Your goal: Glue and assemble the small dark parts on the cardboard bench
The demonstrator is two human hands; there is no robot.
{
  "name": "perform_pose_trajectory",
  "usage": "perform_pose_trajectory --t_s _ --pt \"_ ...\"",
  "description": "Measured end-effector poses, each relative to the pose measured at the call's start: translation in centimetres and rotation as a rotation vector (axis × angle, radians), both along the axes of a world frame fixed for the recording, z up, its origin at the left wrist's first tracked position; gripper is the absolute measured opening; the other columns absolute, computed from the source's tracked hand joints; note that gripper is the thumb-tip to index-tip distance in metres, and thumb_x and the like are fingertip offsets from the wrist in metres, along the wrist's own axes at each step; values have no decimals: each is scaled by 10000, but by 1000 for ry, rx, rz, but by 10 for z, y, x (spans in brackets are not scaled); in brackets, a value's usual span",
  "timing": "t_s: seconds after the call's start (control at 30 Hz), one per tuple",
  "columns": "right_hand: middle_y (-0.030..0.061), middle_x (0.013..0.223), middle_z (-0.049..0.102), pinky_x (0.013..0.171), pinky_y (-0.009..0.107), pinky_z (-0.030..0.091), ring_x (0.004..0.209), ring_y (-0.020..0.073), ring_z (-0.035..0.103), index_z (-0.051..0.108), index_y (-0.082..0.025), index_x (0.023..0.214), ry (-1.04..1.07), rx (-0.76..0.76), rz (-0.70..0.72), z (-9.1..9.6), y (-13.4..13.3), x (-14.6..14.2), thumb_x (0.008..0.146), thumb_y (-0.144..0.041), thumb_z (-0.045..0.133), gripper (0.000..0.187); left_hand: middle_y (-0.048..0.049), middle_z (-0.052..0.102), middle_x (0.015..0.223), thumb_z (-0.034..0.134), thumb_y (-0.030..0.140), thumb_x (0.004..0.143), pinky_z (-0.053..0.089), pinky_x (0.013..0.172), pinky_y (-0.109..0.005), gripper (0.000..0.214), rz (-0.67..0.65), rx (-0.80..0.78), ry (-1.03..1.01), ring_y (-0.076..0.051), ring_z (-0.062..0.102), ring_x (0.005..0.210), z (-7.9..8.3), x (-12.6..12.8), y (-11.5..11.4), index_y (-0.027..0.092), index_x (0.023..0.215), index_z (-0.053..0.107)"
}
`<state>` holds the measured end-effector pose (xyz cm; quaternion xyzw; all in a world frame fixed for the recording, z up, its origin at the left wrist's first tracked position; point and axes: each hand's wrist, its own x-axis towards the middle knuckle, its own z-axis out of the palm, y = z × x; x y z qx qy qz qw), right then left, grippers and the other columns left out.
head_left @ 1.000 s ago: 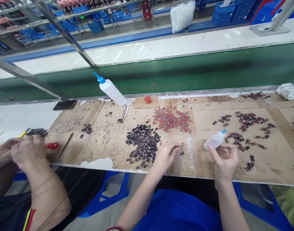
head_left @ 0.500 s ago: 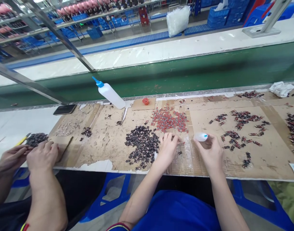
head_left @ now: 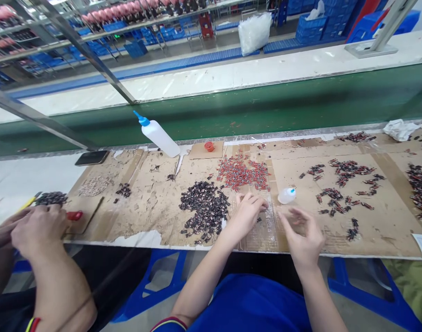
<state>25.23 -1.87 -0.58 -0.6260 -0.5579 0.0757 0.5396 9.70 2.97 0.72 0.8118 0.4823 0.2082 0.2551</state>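
My left hand (head_left: 248, 213) rests on the cardboard mat (head_left: 155, 203), fingers curled over small parts between the dark pile (head_left: 205, 208) and the red pile (head_left: 243, 172); what it pinches is too small to tell. My right hand (head_left: 302, 233) hovers with fingers spread and holds nothing. A small squeeze bottle with a blue tip (head_left: 286, 195) lies on the mat just beyond it, apart from the fingers.
A large white bottle with a blue nozzle (head_left: 158, 134) leans at the back, next to an orange cap (head_left: 209, 146). Scattered red-and-black parts (head_left: 342, 184) lie to the right. A co-worker's hands (head_left: 34, 228) work at the left. A green conveyor (head_left: 252, 106) runs behind.
My right hand set the small squeeze bottle down on the mat, let go and drew back with fingers spread. My left hand stayed at the parts.
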Motion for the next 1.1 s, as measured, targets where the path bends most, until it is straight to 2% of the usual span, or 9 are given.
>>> perform_pose_trajectory --t_s 0.1,0.2,0.37,0.43,0.53,0.63,0.77,0.9,1.1 --pt "55 832 687 664 305 556 721 176 653 687 -203 902 140 -109 228 -1 -4 -8 828 -344 667 160 -18 722 949 478 136 930 347 900 -369 216 40 -91 -151 -186 592 953 8 3 -10 231 927 671" --pt "63 849 697 715 321 572 780 190 672 709 -208 845 252 -170 295 -4 -1 -11 854 -377 627 187 -19 732 926 533 156 904 384 905 -363 177 123 -127 -260 -191 621 933 8 3 -18 240 900 688" --pt "70 848 711 726 324 573 809 201 678 720 -211 817 290 -242 394 -9 3 -13 852 -423 612 241 -31 730 876 597 163 865 440 878 -349 107 288 -120 -352 -185 650 868 -2 -2 -29 215 873 689" --pt "74 842 716 720 331 575 796 204 683 722 -206 813 310 -270 395 -12 2 -13 853 -426 607 251 -34 731 896 609 182 863 429 904 -377 95 336 -83 -278 -197 637 911 -6 -3 -36 222 885 692" --pt "92 866 733 736 367 582 787 222 696 733 -194 834 373 -318 321 -17 1 -12 833 -462 614 293 -47 715 1031 673 198 824 400 932 -430 110 393 6 -121 -238 581 1041 -12 -3 -46 237 924 695" --pt "105 907 743 765 397 586 801 240 706 741 -185 862 426 -354 264 -18 0 -11 801 -491 638 329 -59 686 1114 681 183 817 405 917 -439 131 412 60 -61 -252 543 1092 -17 -3 -51 243 932 697" --pt "99 863 750 718 382 596 740 234 710 739 -182 847 430 -391 262 -13 -2 -13 787 -498 650 334 -39 716 1025 631 136 849 416 903 -427 121 381 42 -106 -228 575 1035 -20 -1 -49 234 892 689" --pt "93 844 746 705 367 594 744 231 708 732 -187 821 386 -392 304 -7 -5 -16 802 -497 632 326 -30 733 898 616 116 856 438 861 -390 134 395 29 -167 -208 621 941 -16 1 -46 220 877 697" --pt "101 858 747 724 386 602 773 246 718 723 -181 821 436 -435 338 -8 -5 -19 788 -551 627 383 -36 745 880 596 125 871 459 829 -367 181 370 60 -278 -195 628 877 -10 0 -49 231 931 729"
